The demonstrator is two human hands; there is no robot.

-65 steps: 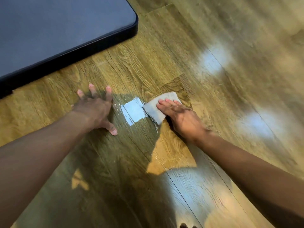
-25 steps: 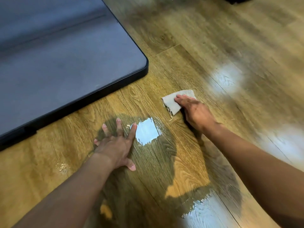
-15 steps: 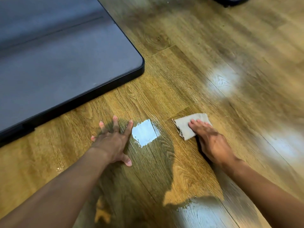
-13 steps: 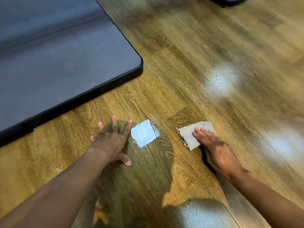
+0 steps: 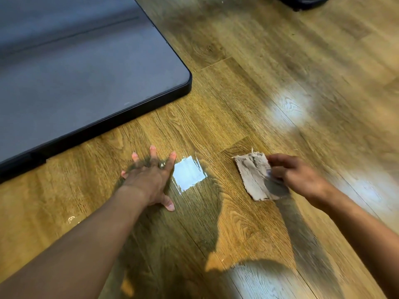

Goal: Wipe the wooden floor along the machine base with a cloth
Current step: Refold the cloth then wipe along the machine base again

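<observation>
L hand (image 5: pixel 151 176) lies flat on the wooden floor (image 5: pixel 216 100), palm down, fingers straight and spread, thumb out toward the near side. It holds nothing. Just right of its index finger is a bright, squarish reflection (image 5: pixel 189 173) on wet-looking boards.

R hand (image 5: pixel 299 176) is blurred w/ motion. Its fingers (image 5: pixel 275 161) look curled onto the right edge of the cloth (image 5: pixel 253 175), pinching it. The cloth is a small grey-beige rag w/ frayed edges, spread roughly rectangular on the floor. It lies right of the reflection and apart from it, between the two hands. A shadow covers its near-right corner.

Machine base (image 5: pixel 86 83) fills the far left: dark grey flat top, black rim, rounded corner. Its near edge runs just beyond the L hand's fingertips, not touching them. The cloth is well apart from that edge.

Far right, at the top edge, part of a dark object (image 5: pixel 302 2) shows; can't tell what it is. Pale light patches (image 5: pixel 289 106) sit on the boards at right.
</observation>
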